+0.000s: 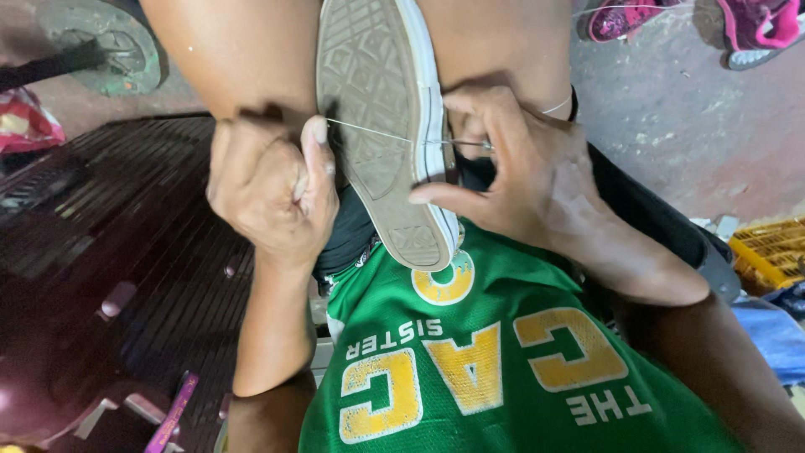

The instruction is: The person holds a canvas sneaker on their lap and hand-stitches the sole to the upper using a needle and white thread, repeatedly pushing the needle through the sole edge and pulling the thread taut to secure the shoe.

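I see the shoe [387, 126] sole-up at upper centre, its long axis running top to bottom, one end toward the shirt [503, 369]. My left hand [268, 189] is fisted, pulling the thread [373, 132] taut across the sole; my right hand [511, 168] pinches the needle [474, 144] (white rim, worn grey tread).

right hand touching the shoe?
Touching. Head view shows the right hand with fingers pressed against the white sidewall of the shoe.
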Tool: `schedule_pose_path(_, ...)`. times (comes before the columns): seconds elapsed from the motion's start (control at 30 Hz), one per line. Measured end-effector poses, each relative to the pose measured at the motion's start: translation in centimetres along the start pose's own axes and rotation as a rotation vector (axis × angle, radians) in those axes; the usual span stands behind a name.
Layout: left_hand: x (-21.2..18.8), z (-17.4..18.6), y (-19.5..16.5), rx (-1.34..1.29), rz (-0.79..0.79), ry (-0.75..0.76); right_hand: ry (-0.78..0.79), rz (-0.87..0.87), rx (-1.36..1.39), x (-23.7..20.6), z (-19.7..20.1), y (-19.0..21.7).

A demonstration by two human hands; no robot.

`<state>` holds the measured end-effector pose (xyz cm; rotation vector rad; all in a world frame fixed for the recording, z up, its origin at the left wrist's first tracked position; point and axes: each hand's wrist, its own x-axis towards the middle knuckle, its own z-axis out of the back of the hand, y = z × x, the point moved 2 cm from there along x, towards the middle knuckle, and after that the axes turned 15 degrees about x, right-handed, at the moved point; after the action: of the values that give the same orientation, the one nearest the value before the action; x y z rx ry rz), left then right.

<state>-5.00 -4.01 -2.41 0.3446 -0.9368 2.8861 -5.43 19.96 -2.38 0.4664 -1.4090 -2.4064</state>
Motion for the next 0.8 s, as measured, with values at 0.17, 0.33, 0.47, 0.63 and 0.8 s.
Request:
schedule_pose_path(0.17, 0.7, 0.9, -1.8, -0.390, 0.187, 0.216, 0.101, -0.020, 0.085, -0.8, 3.0, -1.4)
schedule_pose_path(0.33, 1.7, 1.3, -3.0, 0.060, -0.169, 0.300, -0.068, -0.085, 0.515, -1.5, 4.9, -2.9)
schedule_pose_path(0.47, 2.5, 0.8, -3.1, 0.256, -0.286, 0.324, -0.176, -0.031, 0.976, -0.8, 3.9, -4.4)
schedule_pose_path(0.63, 3.9, 0.5, -2.1, 0.217, -0.347, 0.326, -0.123, 0.092, 1.397, 0.5, 2.4, -4.6)
schedule_pose_path(0.8, 4.1, -0.1, -1.1, 0.097, -0.326, 0.306, -0.069, 0.079, 1.358, 1.0, 1.7, -3.4)
